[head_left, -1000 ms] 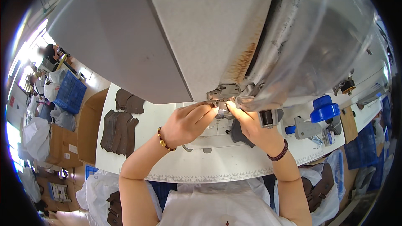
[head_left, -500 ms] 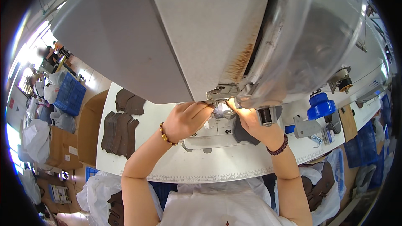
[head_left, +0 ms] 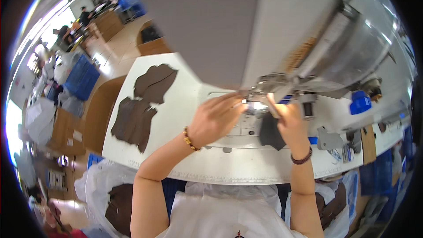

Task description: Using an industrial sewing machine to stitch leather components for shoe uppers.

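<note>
A sewing machine head stands over the white table, its lamp glowing beside the needle area. My left hand reaches to the left of that area with fingers stretched out and slightly blurred; its fingertips meet the machine's lower edge. On the other side, my right hand is closed just right of the lamp, thumb and fingers bent. What it pinches is too blurred to make out. A dark grey flat piece lies on the table between the hands, close to my right hand.
Brown cut pieces lie in two stacks, a far one and a nearer one, on the table at left. A blue knob-like part and a grey plate are at right. Plastic-lined bins with brown pieces flank me.
The view has shifted, so the machine sits further right and more of the left stacks shows. My left hand's fingers are straighter. My right hand has drawn slightly away from the needle area.
</note>
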A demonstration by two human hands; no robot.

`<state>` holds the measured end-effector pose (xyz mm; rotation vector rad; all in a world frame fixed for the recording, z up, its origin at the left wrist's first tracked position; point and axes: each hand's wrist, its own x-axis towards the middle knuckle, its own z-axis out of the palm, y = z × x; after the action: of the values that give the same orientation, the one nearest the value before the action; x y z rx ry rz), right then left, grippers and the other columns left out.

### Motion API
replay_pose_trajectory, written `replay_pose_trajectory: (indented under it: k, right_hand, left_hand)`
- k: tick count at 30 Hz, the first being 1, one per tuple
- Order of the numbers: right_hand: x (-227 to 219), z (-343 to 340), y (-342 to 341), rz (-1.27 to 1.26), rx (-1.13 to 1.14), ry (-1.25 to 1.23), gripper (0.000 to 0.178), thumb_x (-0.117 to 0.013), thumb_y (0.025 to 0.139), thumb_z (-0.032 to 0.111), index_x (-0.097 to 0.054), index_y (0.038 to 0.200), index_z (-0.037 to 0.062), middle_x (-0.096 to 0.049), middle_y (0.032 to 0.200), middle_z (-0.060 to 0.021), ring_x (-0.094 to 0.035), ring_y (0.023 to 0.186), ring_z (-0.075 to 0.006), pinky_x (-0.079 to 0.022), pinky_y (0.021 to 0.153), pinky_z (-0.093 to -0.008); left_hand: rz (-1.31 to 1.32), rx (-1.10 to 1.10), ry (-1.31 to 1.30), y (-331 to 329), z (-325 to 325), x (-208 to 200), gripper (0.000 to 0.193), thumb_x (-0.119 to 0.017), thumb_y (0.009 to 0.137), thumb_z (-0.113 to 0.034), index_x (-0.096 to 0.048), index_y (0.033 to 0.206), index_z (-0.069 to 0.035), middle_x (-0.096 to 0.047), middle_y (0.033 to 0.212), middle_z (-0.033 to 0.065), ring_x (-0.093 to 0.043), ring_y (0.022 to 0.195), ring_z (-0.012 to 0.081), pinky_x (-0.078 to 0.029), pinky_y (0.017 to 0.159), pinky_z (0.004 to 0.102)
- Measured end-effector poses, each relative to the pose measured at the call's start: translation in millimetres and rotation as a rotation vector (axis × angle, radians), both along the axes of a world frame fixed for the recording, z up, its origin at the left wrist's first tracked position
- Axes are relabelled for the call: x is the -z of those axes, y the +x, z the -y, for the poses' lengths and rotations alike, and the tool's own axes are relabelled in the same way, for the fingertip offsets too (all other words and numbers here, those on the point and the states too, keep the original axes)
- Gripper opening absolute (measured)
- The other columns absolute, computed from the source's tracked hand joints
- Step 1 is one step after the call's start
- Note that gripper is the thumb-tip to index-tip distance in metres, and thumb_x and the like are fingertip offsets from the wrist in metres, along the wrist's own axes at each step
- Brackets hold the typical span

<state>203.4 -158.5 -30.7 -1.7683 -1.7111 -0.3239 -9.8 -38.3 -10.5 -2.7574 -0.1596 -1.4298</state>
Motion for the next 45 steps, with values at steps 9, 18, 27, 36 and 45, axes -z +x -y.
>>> replay_pose_trajectory:
  k: [9,18,27,36,45]
  right_hand:
    - [23.8,26.9,36.9,0.198,0.132,-0.170,0.057,-0.042,0.067,-0.012,-0.058,0.119,0.0077,-0.052,0.126,-0.0148,-0.047,0.118,-0.0322,-0.036,0.100,-0.0390]
    - [65.7,7.6,-6.5,0.526,-0.099,0.069,0.041,-0.051,0.085,0.012,-0.050,0.126,0.0033,-0.035,0.139,-0.0200,-0.033,0.128,-0.0375,-0.026,0.104,-0.0487]
    - [76.4,20.3,-42.5,0.358,-0.401,0.353,0.017,-0.054,0.082,-0.005,-0.060,0.097,-0.0058,-0.058,0.104,-0.0188,-0.055,0.097,-0.0373,-0.047,0.083,-0.0456]
    - [98.3,23.5,-44.4,0.191,-0.616,0.154,0.016,-0.054,0.078,-0.008,-0.058,0.093,-0.0071,-0.057,0.095,-0.0187,-0.055,0.086,-0.0363,-0.046,0.075,-0.0442]
    - [99.5,22.2,-43.5,0.148,-0.606,0.179,0.015,-0.054,0.079,-0.010,-0.058,0.093,-0.0079,-0.058,0.091,-0.0185,-0.055,0.084,-0.0350,-0.046,0.075,-0.0421]
  left_hand:
    - [-0.264,0.231,-0.626,-8.4,85.0,100.6,0.043,-0.069,0.074,-0.018,-0.053,0.112,-0.008,-0.049,0.123,0.0124,-0.046,0.114,0.0304,-0.039,0.095,0.0418]
    - [-0.237,0.239,-0.482,-8.7,122.4,134.0,0.048,-0.074,0.066,-0.021,-0.057,0.107,-0.004,-0.044,0.121,0.0179,-0.038,0.120,0.0336,-0.035,0.097,0.0424]
    - [-0.224,0.036,-0.703,-64.2,120.4,152.0,0.034,-0.070,0.071,-0.019,-0.061,0.100,-0.004,-0.048,0.115,0.0158,-0.045,0.111,0.0291,-0.039,0.092,0.0376]
    - [-0.106,-0.100,-0.572,-57.3,129.4,153.7,0.024,-0.067,0.072,-0.024,-0.064,0.087,-0.005,-0.052,0.105,0.0098,-0.048,0.105,0.0249,-0.041,0.087,0.0365]
    - [-0.082,-0.166,-0.493,-53.6,131.5,157.7,0.022,-0.066,0.071,-0.025,-0.063,0.079,-0.005,-0.054,0.096,0.0083,-0.050,0.104,0.0236,-0.042,0.085,0.0356]
